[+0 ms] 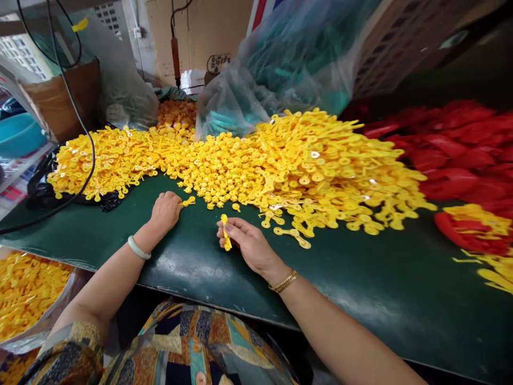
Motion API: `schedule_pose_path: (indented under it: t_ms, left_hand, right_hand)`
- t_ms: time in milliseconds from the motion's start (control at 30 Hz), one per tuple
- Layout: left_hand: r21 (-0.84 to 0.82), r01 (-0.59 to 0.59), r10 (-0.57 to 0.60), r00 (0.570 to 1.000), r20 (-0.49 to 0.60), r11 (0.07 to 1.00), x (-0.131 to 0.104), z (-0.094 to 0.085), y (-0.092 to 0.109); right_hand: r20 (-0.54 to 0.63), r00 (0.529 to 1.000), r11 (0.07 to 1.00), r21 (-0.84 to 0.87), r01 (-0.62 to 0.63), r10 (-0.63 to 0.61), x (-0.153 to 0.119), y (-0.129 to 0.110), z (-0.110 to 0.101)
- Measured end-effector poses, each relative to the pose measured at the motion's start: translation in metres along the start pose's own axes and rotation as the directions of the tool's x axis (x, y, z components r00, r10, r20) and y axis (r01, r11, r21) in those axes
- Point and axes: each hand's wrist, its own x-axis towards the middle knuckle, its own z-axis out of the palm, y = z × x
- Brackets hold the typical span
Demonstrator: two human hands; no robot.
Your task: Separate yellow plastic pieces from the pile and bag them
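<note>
My right hand (249, 241) pinches a small yellow plastic piece (226, 234) upright between thumb and fingers, just above the green tabletop (180, 267). To its left, my left hand (165, 210) is closed low over the table, its back toward me. Another yellow plastic part (189, 201) with a rounded end pokes out at its fingertips; the rest of that part is hidden. Beyond both hands lies a heap of small rounded yellow pieces (224, 166). It runs into a tall pile of long yellow parts with round ends (320, 166) on the right.
A further yellow pile (104, 160) lies at left on black plastic, with a black cable (93, 144) hanging across it. Red parts (460, 144) and a red bowl (452, 230) stand at right. Behind is a clear plastic bag (288, 69). A container of yellow parts (32, 294) sits lower left.
</note>
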Motion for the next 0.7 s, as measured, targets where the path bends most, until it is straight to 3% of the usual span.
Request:
schedule_pose_path:
  t_ms: [133,233,433,500,567,633,700]
  left_hand:
    - [-0.054,-0.077,0.077,0.997,-0.002,0.996,-0.011,0.007,0.008]
    - [-0.236,-0.173,0.178,0.984,-0.003,0.956,-0.020,0.004,0.022]
    - [-0.589,-0.268,0.294,0.954,-0.054,0.762,-0.033,-0.005,0.042]
    - [-0.681,-0.199,0.225,0.973,-0.051,0.705,-0.034,-0.003,0.042]
    - [-0.792,-0.041,0.085,0.996,0.014,0.610,-0.034,-0.001,0.039]
    - [-0.905,0.139,-0.044,0.990,0.133,0.403,-0.033,0.002,0.037]
    - [-0.960,0.250,-0.112,0.965,0.237,0.128,-0.031,0.003,0.037]
  right_hand:
    - [-0.052,0.995,0.982,-0.177,0.070,-0.080,0.001,-0.002,-0.003]
    - [-0.055,0.985,0.938,-0.319,0.139,-0.165,0.006,-0.010,-0.004]
    - [0.052,0.962,0.700,-0.675,0.233,-0.269,0.018,-0.031,-0.001]
    - [0.086,0.966,0.673,-0.702,0.233,-0.245,0.018,-0.030,0.001]
    - [0.092,0.975,0.697,-0.686,0.209,-0.203,0.018,-0.024,0.003]
    - [0.078,0.983,0.732,-0.658,0.177,-0.168,0.016,-0.017,0.005]
    - [0.080,0.985,0.754,-0.635,0.170,-0.155,0.015,-0.011,0.007]
